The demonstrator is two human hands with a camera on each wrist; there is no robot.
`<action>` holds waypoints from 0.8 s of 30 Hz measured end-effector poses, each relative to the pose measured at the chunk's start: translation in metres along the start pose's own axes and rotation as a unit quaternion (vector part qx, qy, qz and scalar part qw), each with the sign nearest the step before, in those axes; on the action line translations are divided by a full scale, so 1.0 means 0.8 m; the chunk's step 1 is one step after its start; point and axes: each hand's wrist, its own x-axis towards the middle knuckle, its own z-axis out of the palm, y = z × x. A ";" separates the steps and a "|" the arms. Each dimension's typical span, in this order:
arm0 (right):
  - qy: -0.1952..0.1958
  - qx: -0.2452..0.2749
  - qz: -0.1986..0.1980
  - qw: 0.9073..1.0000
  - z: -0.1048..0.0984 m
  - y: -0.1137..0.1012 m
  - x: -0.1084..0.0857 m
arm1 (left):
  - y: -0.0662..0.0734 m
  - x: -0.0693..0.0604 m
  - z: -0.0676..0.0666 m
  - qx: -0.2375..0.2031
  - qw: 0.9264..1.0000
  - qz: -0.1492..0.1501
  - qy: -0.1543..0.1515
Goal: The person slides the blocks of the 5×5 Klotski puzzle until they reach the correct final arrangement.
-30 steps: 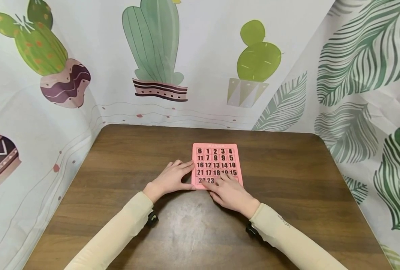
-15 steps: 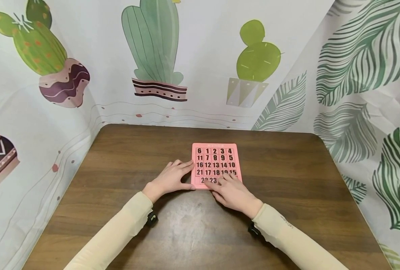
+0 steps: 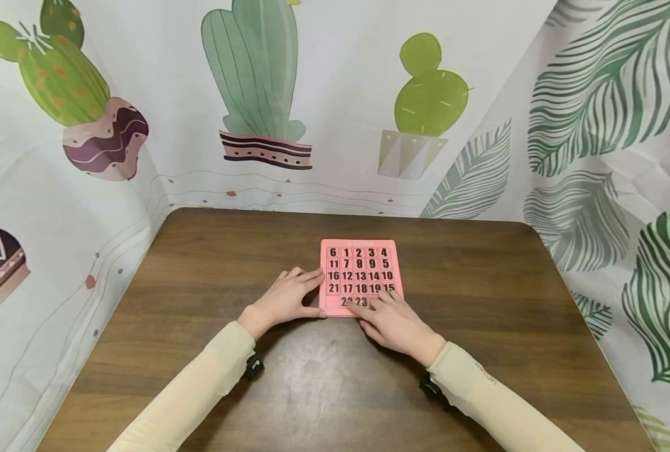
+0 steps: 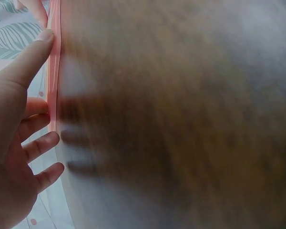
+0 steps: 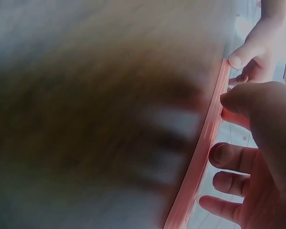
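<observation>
A pink number slide puzzle (image 3: 363,243) lies flat on the table, its black-numbered tiles in rows. At its left edge is my left hand (image 3: 284,300), thumb at the near left corner and fingertips against the side. My right hand (image 3: 394,321) lies over the near right part, index fingertip touching the 22 tile (image 3: 346,301) in the bottom row. Beside it is the 23 tile (image 3: 361,302); further right, that row is covered by my fingers. A gap without a tile shows at the bottom left. Both wrist views show the puzzle's pink side edge (image 4: 53,76) by the fingers.
The brown wooden table (image 3: 244,251) extends around the puzzle on all sides. Behind it and at both sides hangs a white cloth (image 3: 346,75) printed with cacti and leaves. Each forearm is in a pale sleeve (image 3: 193,383), with a dark wrist device (image 3: 253,366) underneath.
The 22 and 23 tiles have slid right along the bottom row under my right index finger, leaving a gap at bottom left. My left hand has stayed at the puzzle's edge.
</observation>
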 end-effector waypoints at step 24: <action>-0.064 0.037 0.059 0.995 -0.011 0.032 0.054 | 0.002 -0.002 -0.004 -0.007 1.000 0.001 -0.001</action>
